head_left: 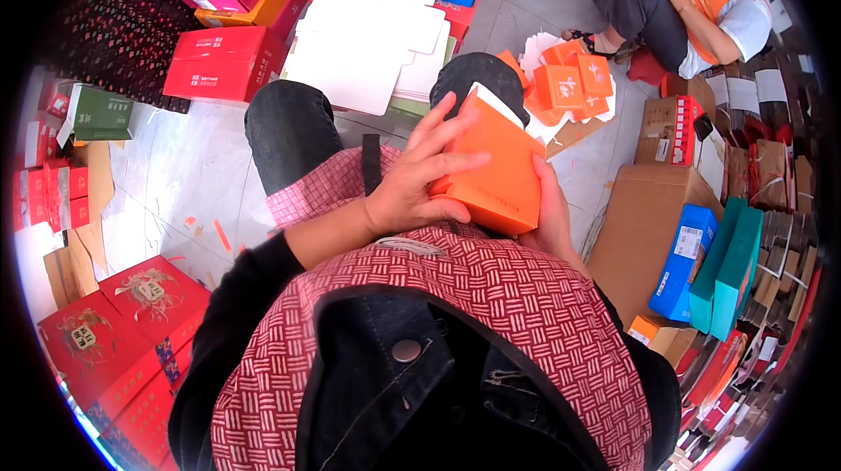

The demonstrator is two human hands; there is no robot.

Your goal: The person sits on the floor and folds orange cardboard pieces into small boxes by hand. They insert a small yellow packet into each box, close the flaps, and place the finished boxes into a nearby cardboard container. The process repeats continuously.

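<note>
An orange cardboard box (501, 160) rests over my lap, held between my two hands. My left hand (420, 164) lies along its left side, the fingers spread across the upper face and the thumb by the near left edge. At the right side, my right hand (552, 212) grips the box, with part of its fingers hidden behind it. A white edge shows at the far end of the box. Beyond my right knee, several small orange boxes (565, 85) are piled on white and brown card.
White card sheets (359, 42) lie stacked ahead. Red boxes (219, 63) stand at the far left, more red boxes (149, 296) at the near left. To the right are a brown carton (639, 226) and a blue box (683, 261). Another person (674, 7) sits at the far right.
</note>
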